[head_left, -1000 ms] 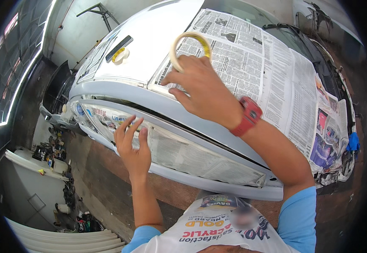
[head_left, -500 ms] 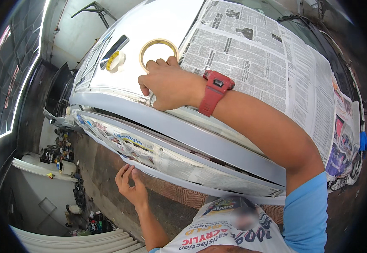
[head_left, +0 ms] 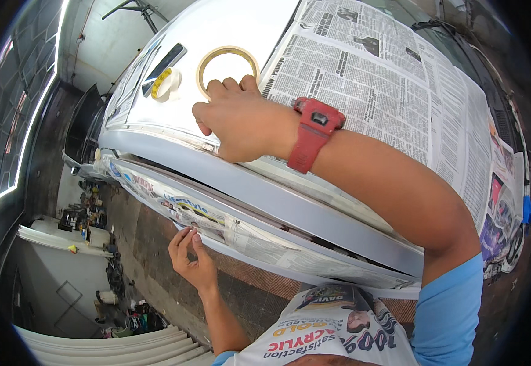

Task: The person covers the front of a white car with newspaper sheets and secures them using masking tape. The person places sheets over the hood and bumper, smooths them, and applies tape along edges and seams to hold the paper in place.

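across the car (head_left: pixel 314 206), newspaper (head_left: pixel 363 91) is already covering sections, white panel (head_left: pixel 241 24) lying unpapered; right hand (head_left: pixel 241 119) is touching tape ring (head_left: pixel 227 51), its closure not showing; left hand (head_left: pixel 193 261) is hanging half-curled, seemingly empty.

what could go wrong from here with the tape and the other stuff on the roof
The large tape ring might slip or roll on the curved white roof if the right hand's grip is loose; how firmly it holds is unclear.

The smaller tape roll and phone-like dark slab sit close together, so a bump could send either sliding.

The newspaper could crease if the right forearm brushes it.
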Demonstrator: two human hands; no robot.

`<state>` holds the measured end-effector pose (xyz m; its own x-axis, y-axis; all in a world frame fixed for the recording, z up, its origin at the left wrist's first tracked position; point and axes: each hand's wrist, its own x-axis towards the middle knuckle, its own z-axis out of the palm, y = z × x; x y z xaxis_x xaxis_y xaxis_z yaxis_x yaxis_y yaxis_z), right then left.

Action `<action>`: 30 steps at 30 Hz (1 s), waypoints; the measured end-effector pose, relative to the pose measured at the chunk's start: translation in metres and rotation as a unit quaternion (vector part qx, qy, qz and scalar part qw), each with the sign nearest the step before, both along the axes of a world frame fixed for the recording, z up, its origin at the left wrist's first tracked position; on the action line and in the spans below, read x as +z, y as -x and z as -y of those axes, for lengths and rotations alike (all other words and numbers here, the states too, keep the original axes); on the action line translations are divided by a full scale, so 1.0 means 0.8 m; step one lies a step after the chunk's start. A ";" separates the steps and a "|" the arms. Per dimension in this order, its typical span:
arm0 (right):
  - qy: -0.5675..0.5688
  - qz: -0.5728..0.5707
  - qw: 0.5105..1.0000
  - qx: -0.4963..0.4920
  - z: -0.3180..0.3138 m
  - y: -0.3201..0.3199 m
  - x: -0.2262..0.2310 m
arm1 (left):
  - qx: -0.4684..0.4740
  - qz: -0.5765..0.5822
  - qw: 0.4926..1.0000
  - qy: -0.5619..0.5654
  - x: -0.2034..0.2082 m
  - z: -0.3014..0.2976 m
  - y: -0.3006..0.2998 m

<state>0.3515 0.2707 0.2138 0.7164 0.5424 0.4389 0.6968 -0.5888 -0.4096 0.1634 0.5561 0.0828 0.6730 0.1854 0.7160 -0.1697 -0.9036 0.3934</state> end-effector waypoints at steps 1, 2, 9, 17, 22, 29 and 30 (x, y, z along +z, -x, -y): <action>0.013 -0.008 1.000 0.001 0.004 0.002 0.004 | -0.002 0.000 1.000 0.002 -0.001 -0.001 0.000; -0.002 -0.009 1.000 0.009 0.010 0.004 0.006 | -0.004 0.000 1.000 0.004 -0.003 -0.002 0.002; -0.080 0.080 0.993 0.045 0.024 0.007 -0.028 | -0.012 0.002 1.000 0.002 -0.009 -0.003 -0.005; -0.094 0.166 0.980 0.058 0.039 0.007 -0.035 | -0.020 0.010 1.000 0.006 0.002 0.008 -0.016; -0.129 0.122 0.975 0.136 0.068 0.030 -0.004 | -0.092 0.061 0.994 0.026 0.053 0.043 -0.043; -0.122 -0.043 0.964 0.233 0.090 0.073 0.029 | -0.305 0.067 0.922 0.229 0.163 0.153 -0.100; -0.125 -0.041 0.963 0.235 0.092 0.076 0.032 | -0.319 0.075 0.919 0.217 0.167 0.156 -0.110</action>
